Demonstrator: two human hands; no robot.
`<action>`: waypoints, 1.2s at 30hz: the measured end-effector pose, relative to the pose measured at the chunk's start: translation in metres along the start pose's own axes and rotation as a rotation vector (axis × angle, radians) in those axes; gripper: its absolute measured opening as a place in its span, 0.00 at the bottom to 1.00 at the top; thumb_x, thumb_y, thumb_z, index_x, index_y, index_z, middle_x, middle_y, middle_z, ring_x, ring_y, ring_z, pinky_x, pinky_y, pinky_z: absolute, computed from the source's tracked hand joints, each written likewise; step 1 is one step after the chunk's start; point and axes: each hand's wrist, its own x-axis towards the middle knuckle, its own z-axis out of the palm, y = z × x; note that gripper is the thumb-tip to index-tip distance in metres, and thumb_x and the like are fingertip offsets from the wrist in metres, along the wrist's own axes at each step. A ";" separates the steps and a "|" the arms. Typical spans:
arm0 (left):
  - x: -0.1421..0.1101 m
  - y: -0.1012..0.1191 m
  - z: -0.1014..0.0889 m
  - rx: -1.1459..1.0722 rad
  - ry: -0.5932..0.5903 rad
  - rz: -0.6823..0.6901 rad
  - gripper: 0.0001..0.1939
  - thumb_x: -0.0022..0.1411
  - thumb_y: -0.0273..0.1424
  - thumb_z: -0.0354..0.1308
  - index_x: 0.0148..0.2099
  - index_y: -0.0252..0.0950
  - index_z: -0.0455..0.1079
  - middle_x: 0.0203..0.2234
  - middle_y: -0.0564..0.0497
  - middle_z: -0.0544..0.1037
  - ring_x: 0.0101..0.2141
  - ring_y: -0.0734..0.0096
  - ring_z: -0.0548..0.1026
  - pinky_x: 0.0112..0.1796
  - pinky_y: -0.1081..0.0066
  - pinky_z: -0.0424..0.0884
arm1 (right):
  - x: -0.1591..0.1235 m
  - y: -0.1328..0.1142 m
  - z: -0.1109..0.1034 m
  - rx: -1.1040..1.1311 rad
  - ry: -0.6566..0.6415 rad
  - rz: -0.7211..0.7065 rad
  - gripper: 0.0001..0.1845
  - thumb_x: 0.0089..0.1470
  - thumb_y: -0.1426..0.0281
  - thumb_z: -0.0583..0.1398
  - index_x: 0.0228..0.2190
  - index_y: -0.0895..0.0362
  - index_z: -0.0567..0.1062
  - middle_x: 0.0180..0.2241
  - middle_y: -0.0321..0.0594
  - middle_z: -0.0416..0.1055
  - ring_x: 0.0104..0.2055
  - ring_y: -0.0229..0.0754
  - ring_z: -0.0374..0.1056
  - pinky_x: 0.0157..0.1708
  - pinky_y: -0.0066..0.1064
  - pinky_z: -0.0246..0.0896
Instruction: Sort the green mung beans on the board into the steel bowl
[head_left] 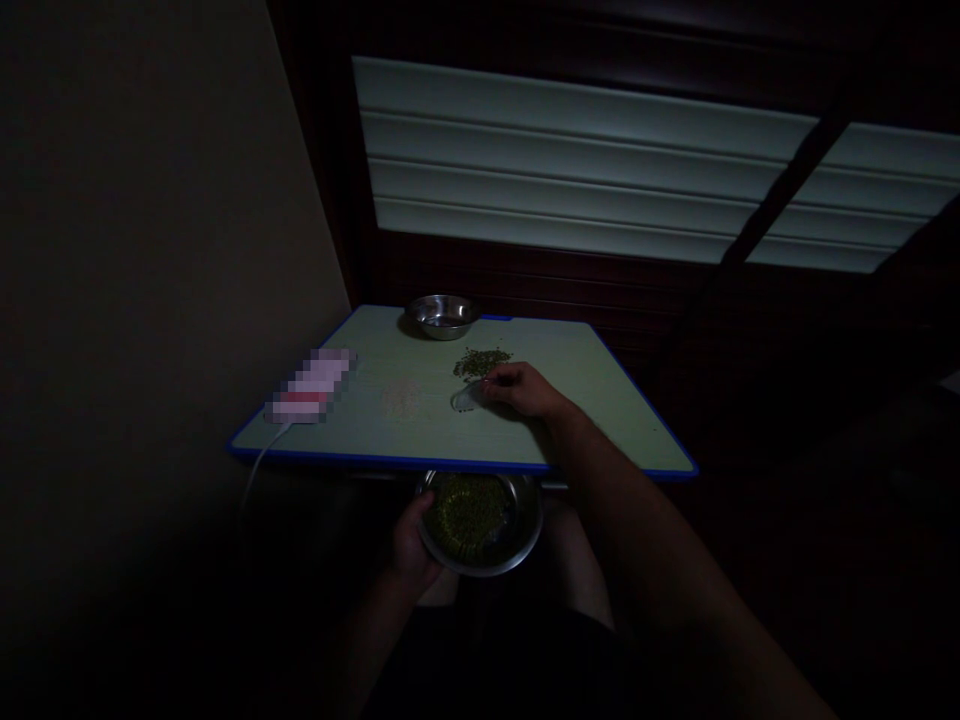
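My left hand (416,540) grips the rim of a metal bowl (525,545) below the table's front edge, over my lap. Many small green beans (469,510) lie inside it. Over the table, my right hand (521,388) pinches a small, pale, translucent scoop-like piece (466,398), its wide end turned left and low over the surface. A few dark grains show at its edge. Just behind it, a loose patch of green beans (480,362) is spread on the tabletop. The dim light hides the beans' exact kind.
The light green table (600,430) has a blue edge. A second metal bowl (442,318) stands at its back left. A blurred pink-and-white device (311,388) with a white cable (259,465) lies at the left. Small pale grains (401,400) lie left of centre. A wall borders the left side.
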 end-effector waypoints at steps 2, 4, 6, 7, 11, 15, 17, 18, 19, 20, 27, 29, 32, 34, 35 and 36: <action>0.000 0.000 0.000 0.007 0.006 -0.002 0.12 0.54 0.32 0.54 0.31 0.31 0.77 0.30 0.42 0.83 0.38 0.53 0.80 0.48 0.54 0.70 | -0.002 -0.002 -0.002 0.016 -0.042 0.011 0.15 0.39 0.62 0.66 0.27 0.61 0.75 0.25 0.36 0.70 0.29 0.36 0.62 0.32 0.30 0.58; 0.000 -0.001 0.000 0.004 0.015 0.012 0.12 0.54 0.31 0.53 0.31 0.31 0.77 0.29 0.43 0.83 0.36 0.54 0.80 0.48 0.55 0.70 | -0.004 -0.005 -0.003 0.035 -0.084 0.024 0.15 0.39 0.62 0.66 0.26 0.61 0.74 0.25 0.36 0.70 0.28 0.35 0.62 0.32 0.30 0.58; 0.000 -0.001 0.000 -0.005 0.017 0.028 0.12 0.54 0.30 0.54 0.31 0.31 0.78 0.28 0.43 0.83 0.35 0.55 0.80 0.47 0.55 0.71 | -0.005 -0.006 -0.004 0.057 -0.127 0.040 0.15 0.38 0.62 0.66 0.26 0.61 0.74 0.25 0.36 0.70 0.28 0.35 0.62 0.31 0.29 0.58; 0.001 -0.001 0.000 -0.007 0.012 0.027 0.12 0.54 0.30 0.54 0.31 0.31 0.78 0.28 0.43 0.83 0.34 0.55 0.80 0.47 0.55 0.71 | -0.006 -0.007 -0.005 0.067 -0.147 0.048 0.15 0.38 0.62 0.66 0.26 0.61 0.74 0.25 0.36 0.70 0.27 0.34 0.61 0.30 0.29 0.58; 0.002 -0.001 -0.001 -0.001 0.007 0.004 0.12 0.55 0.30 0.53 0.30 0.31 0.78 0.28 0.42 0.83 0.34 0.54 0.80 0.47 0.54 0.71 | -0.007 -0.008 -0.008 0.098 -0.198 0.087 0.16 0.37 0.63 0.67 0.26 0.62 0.74 0.23 0.36 0.70 0.26 0.33 0.61 0.29 0.29 0.57; 0.001 -0.001 -0.001 -0.002 0.018 0.019 0.12 0.55 0.30 0.54 0.31 0.30 0.78 0.28 0.42 0.83 0.34 0.55 0.80 0.47 0.55 0.71 | -0.008 -0.010 -0.015 0.115 -0.101 0.126 0.14 0.37 0.65 0.67 0.25 0.61 0.74 0.23 0.37 0.70 0.25 0.33 0.60 0.27 0.28 0.57; 0.001 -0.001 -0.001 -0.009 0.023 0.018 0.11 0.54 0.30 0.54 0.31 0.31 0.77 0.27 0.43 0.82 0.33 0.55 0.80 0.47 0.56 0.71 | -0.011 -0.011 -0.020 0.097 -0.044 0.161 0.12 0.36 0.67 0.67 0.24 0.61 0.74 0.23 0.38 0.70 0.25 0.34 0.61 0.27 0.28 0.57; 0.001 -0.001 -0.001 -0.013 0.027 0.022 0.11 0.54 0.30 0.54 0.31 0.31 0.77 0.27 0.43 0.82 0.33 0.55 0.80 0.46 0.56 0.71 | -0.013 -0.011 -0.023 0.083 -0.026 0.186 0.11 0.36 0.68 0.67 0.23 0.61 0.74 0.22 0.38 0.70 0.24 0.34 0.61 0.26 0.28 0.57; 0.001 -0.001 -0.001 -0.014 0.028 0.026 0.11 0.54 0.30 0.55 0.32 0.32 0.77 0.27 0.43 0.82 0.34 0.55 0.80 0.46 0.56 0.71 | -0.014 -0.011 -0.024 0.068 -0.012 0.210 0.10 0.36 0.69 0.67 0.23 0.61 0.74 0.22 0.38 0.70 0.24 0.33 0.61 0.26 0.28 0.57; 0.001 -0.001 -0.001 -0.015 0.026 0.031 0.10 0.54 0.30 0.55 0.32 0.32 0.77 0.27 0.44 0.82 0.34 0.55 0.80 0.47 0.55 0.71 | -0.016 -0.011 -0.025 0.054 0.000 0.231 0.09 0.36 0.69 0.66 0.22 0.61 0.74 0.22 0.38 0.70 0.23 0.33 0.61 0.25 0.28 0.57; 0.001 -0.001 0.000 -0.020 0.005 0.037 0.10 0.53 0.30 0.56 0.33 0.32 0.77 0.28 0.44 0.82 0.38 0.53 0.79 0.47 0.55 0.71 | -0.021 -0.014 -0.011 -0.082 0.007 0.278 0.10 0.34 0.73 0.67 0.21 0.59 0.70 0.17 0.33 0.66 0.19 0.31 0.59 0.21 0.25 0.53; 0.000 0.000 0.001 -0.019 0.010 0.039 0.10 0.53 0.30 0.55 0.33 0.32 0.77 0.27 0.45 0.82 0.38 0.53 0.79 0.47 0.55 0.71 | -0.023 -0.017 -0.007 -0.084 -0.022 0.290 0.10 0.34 0.73 0.66 0.21 0.59 0.70 0.16 0.32 0.66 0.18 0.31 0.60 0.20 0.24 0.53; -0.001 0.000 0.002 -0.010 0.020 0.043 0.10 0.53 0.30 0.55 0.33 0.32 0.77 0.27 0.45 0.82 0.36 0.55 0.80 0.47 0.56 0.71 | -0.026 -0.024 -0.003 -0.095 -0.064 0.296 0.09 0.36 0.73 0.66 0.21 0.60 0.70 0.16 0.31 0.66 0.18 0.31 0.59 0.20 0.24 0.53; -0.002 0.000 0.002 -0.003 0.026 0.045 0.10 0.53 0.30 0.55 0.32 0.32 0.77 0.27 0.45 0.82 0.35 0.55 0.80 0.47 0.56 0.71 | -0.029 -0.029 -0.002 -0.113 -0.107 0.297 0.09 0.36 0.73 0.66 0.21 0.60 0.70 0.15 0.31 0.66 0.18 0.31 0.60 0.21 0.25 0.54; -0.002 0.000 0.003 -0.002 0.030 0.043 0.10 0.53 0.30 0.55 0.32 0.32 0.77 0.27 0.44 0.82 0.35 0.55 0.80 0.47 0.55 0.71 | -0.029 -0.031 -0.001 -0.125 -0.134 0.298 0.09 0.36 0.73 0.66 0.21 0.60 0.71 0.15 0.31 0.66 0.18 0.31 0.60 0.21 0.25 0.54; -0.002 0.000 0.003 -0.003 0.033 0.040 0.10 0.53 0.30 0.55 0.32 0.32 0.77 0.27 0.44 0.82 0.35 0.55 0.80 0.47 0.55 0.71 | -0.030 -0.033 0.000 -0.137 -0.163 0.295 0.09 0.36 0.72 0.66 0.21 0.60 0.71 0.15 0.31 0.66 0.18 0.31 0.60 0.22 0.25 0.54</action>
